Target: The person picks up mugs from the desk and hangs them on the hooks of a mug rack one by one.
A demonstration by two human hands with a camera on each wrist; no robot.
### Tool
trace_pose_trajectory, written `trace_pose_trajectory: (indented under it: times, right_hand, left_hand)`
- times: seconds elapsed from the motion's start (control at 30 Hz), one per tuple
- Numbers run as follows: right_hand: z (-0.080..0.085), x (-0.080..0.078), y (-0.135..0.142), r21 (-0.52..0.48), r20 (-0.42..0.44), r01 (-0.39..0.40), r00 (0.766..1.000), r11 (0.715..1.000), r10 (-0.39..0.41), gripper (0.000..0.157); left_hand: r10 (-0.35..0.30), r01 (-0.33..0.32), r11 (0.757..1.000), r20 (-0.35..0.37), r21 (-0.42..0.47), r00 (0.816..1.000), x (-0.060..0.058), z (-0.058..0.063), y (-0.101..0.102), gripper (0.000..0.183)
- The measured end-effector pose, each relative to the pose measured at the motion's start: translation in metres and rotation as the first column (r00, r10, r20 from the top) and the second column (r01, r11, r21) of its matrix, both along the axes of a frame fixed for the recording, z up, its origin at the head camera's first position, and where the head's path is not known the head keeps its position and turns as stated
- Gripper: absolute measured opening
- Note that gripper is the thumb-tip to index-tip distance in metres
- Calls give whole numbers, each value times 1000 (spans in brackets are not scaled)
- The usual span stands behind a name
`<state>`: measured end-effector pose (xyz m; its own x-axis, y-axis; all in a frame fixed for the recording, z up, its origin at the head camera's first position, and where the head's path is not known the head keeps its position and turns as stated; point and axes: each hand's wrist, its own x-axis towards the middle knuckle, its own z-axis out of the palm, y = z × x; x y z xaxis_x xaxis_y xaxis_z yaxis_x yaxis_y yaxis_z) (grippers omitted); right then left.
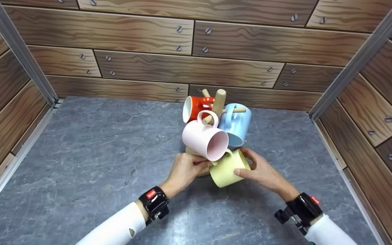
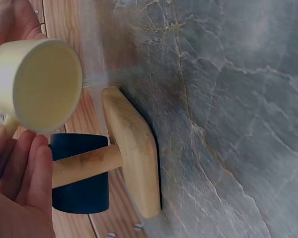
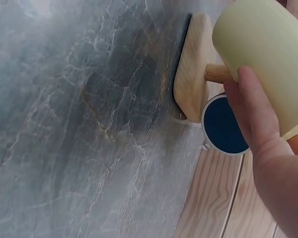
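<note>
A pale yellow mug point(image 1: 228, 170) is tilted at the front of a wooden mug stand point(image 1: 220, 98). My right hand point(image 1: 265, 172) grips it, thumb on its outer wall and the other fingers around the far side by the rim. My left hand point(image 1: 187, 168) pinches the yellow mug's handle between thumb and fingers. Just above, a pink mug point(image 1: 197, 137) hangs by its handle on a peg, partly covering the left fingertips. In the left wrist view, the yellow mug's round end point(image 2: 48, 87) faces the camera, beside the stand's wooden base point(image 2: 136, 158).
A red mug point(image 1: 196, 110) with white dots hangs at the stand's back left. At its right hangs a light blue mug point(image 1: 238, 126). The grey marbled tabletop point(image 1: 114, 146) is enclosed by wood-patterned walls point(image 1: 141, 37) with metal corner posts point(image 1: 352, 54).
</note>
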<state>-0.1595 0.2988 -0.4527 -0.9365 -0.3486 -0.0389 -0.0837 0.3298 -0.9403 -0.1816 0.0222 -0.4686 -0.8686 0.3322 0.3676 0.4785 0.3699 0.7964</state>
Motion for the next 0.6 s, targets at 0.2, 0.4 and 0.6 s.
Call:
trace_pose_trajectory:
  times: [0.2, 0.4, 0.6]
  right_hand:
    - [-1, -9, -4, -39, -6, -23, 1000, 999, 23, 80]
    - [-5, -16, -6, -21, 15, -14, 1000, 1000, 15, 82]
    - [-12, -21, -11, -20, 60, 3, 998, 1000, -2, 79]
  left_hand:
    - [35, -35, 999, 13, 4, 999, -4, 3, -3, 8]
    - [41, -40, 999, 44, -13, 998, -10, 1, -6, 9]
    - [92, -91, 996, 49, -21, 995, -17, -3, -9, 5]
